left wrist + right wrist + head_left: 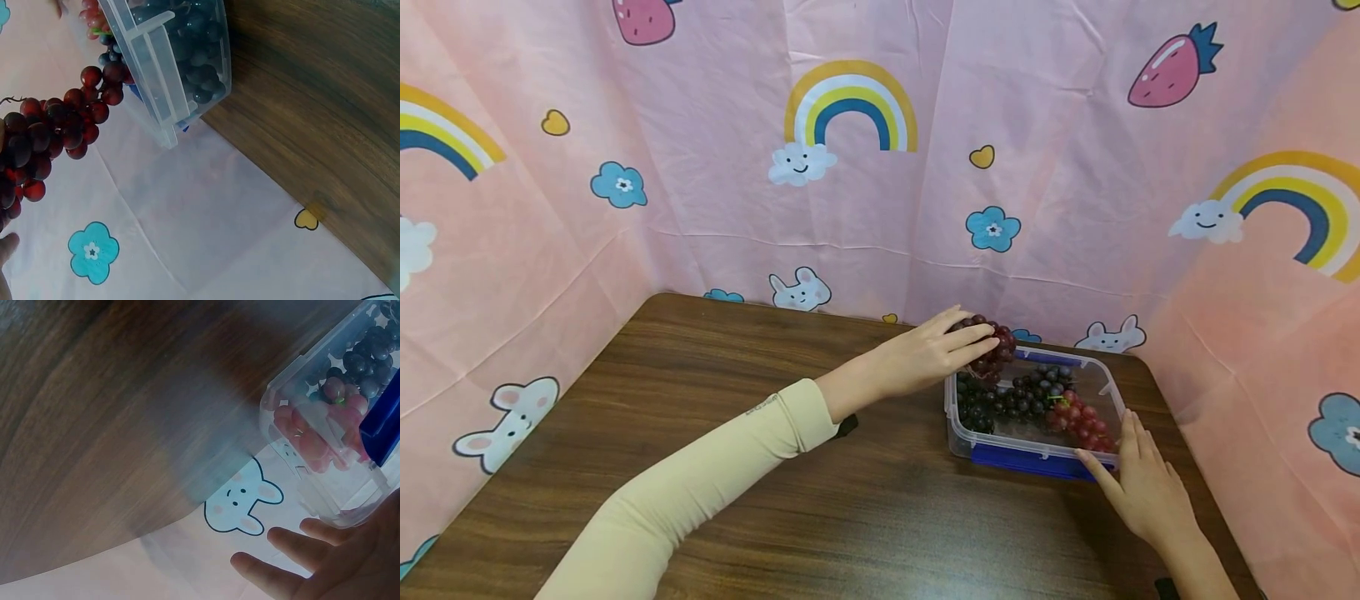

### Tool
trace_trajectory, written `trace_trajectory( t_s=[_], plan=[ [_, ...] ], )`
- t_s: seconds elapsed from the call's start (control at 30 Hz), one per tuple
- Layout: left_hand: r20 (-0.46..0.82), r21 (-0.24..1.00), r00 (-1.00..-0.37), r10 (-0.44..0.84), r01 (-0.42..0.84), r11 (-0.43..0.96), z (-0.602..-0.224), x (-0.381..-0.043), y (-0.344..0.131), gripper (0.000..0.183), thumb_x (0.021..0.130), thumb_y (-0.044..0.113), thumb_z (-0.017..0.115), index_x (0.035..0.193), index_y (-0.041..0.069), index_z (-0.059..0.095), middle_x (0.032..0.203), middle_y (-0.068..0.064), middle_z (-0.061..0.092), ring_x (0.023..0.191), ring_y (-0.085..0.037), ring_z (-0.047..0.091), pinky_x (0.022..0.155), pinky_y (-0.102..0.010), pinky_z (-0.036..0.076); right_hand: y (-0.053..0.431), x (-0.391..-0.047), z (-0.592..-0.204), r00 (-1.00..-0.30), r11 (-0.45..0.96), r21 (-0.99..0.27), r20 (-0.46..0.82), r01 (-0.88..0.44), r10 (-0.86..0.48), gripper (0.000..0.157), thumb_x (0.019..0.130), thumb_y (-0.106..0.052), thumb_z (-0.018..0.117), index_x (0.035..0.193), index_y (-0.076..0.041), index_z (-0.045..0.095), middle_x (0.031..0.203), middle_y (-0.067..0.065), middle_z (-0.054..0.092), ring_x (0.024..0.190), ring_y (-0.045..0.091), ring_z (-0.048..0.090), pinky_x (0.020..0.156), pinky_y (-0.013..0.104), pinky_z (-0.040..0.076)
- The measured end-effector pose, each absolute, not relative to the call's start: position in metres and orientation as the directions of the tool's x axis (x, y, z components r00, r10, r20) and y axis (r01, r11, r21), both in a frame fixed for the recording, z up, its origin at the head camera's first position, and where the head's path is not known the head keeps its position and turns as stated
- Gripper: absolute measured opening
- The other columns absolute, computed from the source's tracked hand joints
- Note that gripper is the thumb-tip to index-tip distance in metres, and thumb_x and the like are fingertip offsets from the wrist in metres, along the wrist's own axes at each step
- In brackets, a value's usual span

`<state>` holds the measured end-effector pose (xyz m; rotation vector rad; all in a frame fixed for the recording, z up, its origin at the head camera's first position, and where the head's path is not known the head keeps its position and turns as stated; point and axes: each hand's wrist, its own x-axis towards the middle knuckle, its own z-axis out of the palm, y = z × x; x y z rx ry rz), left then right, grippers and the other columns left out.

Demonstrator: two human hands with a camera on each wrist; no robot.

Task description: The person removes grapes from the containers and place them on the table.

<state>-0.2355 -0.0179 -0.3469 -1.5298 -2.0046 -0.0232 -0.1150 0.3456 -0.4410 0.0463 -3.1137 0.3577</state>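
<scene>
My left hand (pixel 925 354) grips a bunch of dark red grapes (pixel 997 357) over the back left part of a clear plastic box (pixel 958 433). In the left wrist view the bunch (pixel 56 128) hangs beside the box wall (pixel 165 81), its lower grapes near the rim. Inside the box lie black grapes (pixel 1033 396) at the left and middle, and a lighter red bunch (pixel 1082 423) with a green stem at the right. At the front right corner my right hand (pixel 1150 492) rests against the box, fingers spread and nearly straight. The right wrist view shows those fingers (pixel 300 550) beside the wall.
The box has blue latches (pixel 1022 460) and stands at the back right of a brown wooden table (pixel 820 517). Pink printed cloth (pixel 880 208) hangs behind the table and along both sides, close to the box at the back.
</scene>
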Motion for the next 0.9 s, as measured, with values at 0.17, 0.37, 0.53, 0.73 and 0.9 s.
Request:
trace_trajectory(
  t_s=[0.17, 0.37, 0.53, 0.73, 0.9],
  plan=[
    [0.488, -0.351, -0.137, 0.862, 0.873, 0.337, -0.345, -0.237, -0.023, 0.042, 0.104, 0.003, 0.066, 0.146, 0.002, 0.061, 0.146, -0.013, 0.062, 0.131, -0.035, 0.06, 0.114, -0.037, 0.048, 0.346, -0.115, -0.441, -1.0, 0.973, -0.228, 0.013, -0.029, -0.027, 0.107, 0.107, -0.063, 0.046, 0.161, 0.018, 0.001, 0.161, 0.047, 0.018, 0.144, 0.066, 0.029, 0.104, 0.086, 0.03],
    [0.519, -0.369, -0.116, 0.847, 0.864, 0.344, -0.342, -0.237, -0.031, 0.042, 0.102, 0.002, 0.068, 0.143, 0.0, 0.063, 0.143, -0.014, 0.064, 0.127, -0.035, 0.062, 0.111, -0.038, 0.051, 0.346, -0.116, -0.441, -1.0, 0.973, -0.23, 0.007, -0.031, -0.03, 0.107, 0.108, -0.063, 0.046, 0.16, 0.018, 0.001, 0.161, 0.047, 0.018, 0.145, 0.066, 0.028, 0.104, 0.085, 0.03],
    [0.535, -0.354, -0.124, 0.836, 0.865, 0.355, -0.336, -0.236, -0.039, 0.042, 0.1, 0.001, 0.071, 0.141, 0.0, 0.065, 0.142, -0.015, 0.064, 0.126, -0.037, 0.062, 0.109, -0.04, 0.052, 0.346, -0.116, -0.44, -1.0, 0.972, -0.232, -0.004, -0.027, -0.029, 0.107, 0.108, -0.063, 0.045, 0.161, 0.018, 0.0, 0.162, 0.047, 0.016, 0.145, 0.065, 0.027, 0.104, 0.085, 0.03],
    [0.536, -0.341, -0.147, 0.831, 0.863, 0.373, -0.336, -0.238, -0.051, 0.043, 0.099, -0.004, 0.07, 0.141, -0.002, 0.064, 0.142, -0.016, 0.064, 0.126, -0.037, 0.062, 0.111, -0.04, 0.05, 0.347, -0.116, -0.44, -0.999, 0.972, -0.232, -0.002, -0.031, -0.033, 0.107, 0.108, -0.063, 0.045, 0.161, 0.018, 0.0, 0.161, 0.047, 0.017, 0.145, 0.065, 0.027, 0.103, 0.086, 0.03],
    [0.553, -0.351, -0.135, 0.822, 0.857, 0.377, -0.336, -0.241, -0.061, 0.042, 0.098, -0.003, 0.071, 0.139, -0.004, 0.065, 0.14, -0.017, 0.065, 0.126, -0.037, 0.062, 0.113, -0.04, 0.048, 0.347, -0.117, -0.44, -0.999, 0.973, -0.226, 0.003, -0.038, -0.039, 0.106, 0.108, -0.062, 0.046, 0.16, 0.019, 0.0, 0.161, 0.048, 0.017, 0.144, 0.066, 0.028, 0.102, 0.086, 0.031]
  ],
)
